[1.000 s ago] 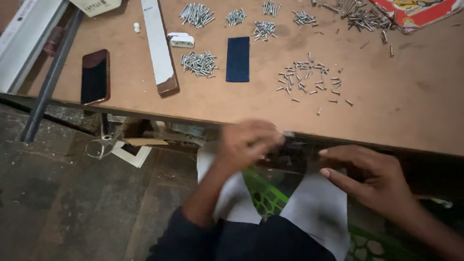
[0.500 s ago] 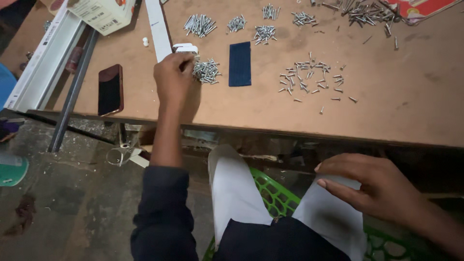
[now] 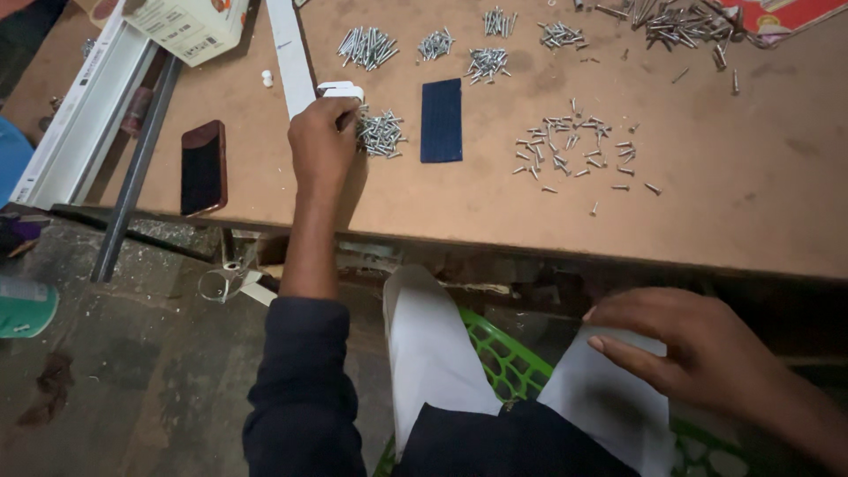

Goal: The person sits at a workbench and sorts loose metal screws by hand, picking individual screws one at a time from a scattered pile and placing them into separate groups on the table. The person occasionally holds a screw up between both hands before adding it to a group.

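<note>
Head view, only one. Left hand (image 3: 323, 146) is out over the brown surface (image 3: 751, 203), fingers curled shut at the edge of a screw pile (image 3: 382, 134). Can't tell if it actually grips a screw, fingertips are hidden. A small white block (image 3: 340, 89) sits touching the top of that hand, at the end of a long white strip (image 3: 290, 49) running away from it.

Right hand (image 3: 698, 353) is down below the surface edge, resting flat and loosely open on the person's white-clad knee (image 3: 609, 397). Holds nothing.

Just right of the left hand, past the screw pile: dark blue rectangular pad (image 3: 441, 120). Further right, scattered loose screws (image 3: 574, 146), well apart from both hands. More sorted screw heaps (image 3: 367, 46) beyond the left hand, far side of the surface.

Left of the left hand: a phone (image 3: 202, 167) lying flat, dark screen up. Beyond it a cardboard box (image 3: 185, 26), a grey metal bar (image 3: 137, 168).

Green plastic basket (image 3: 499, 358) between the knees, under the surface.
</note>
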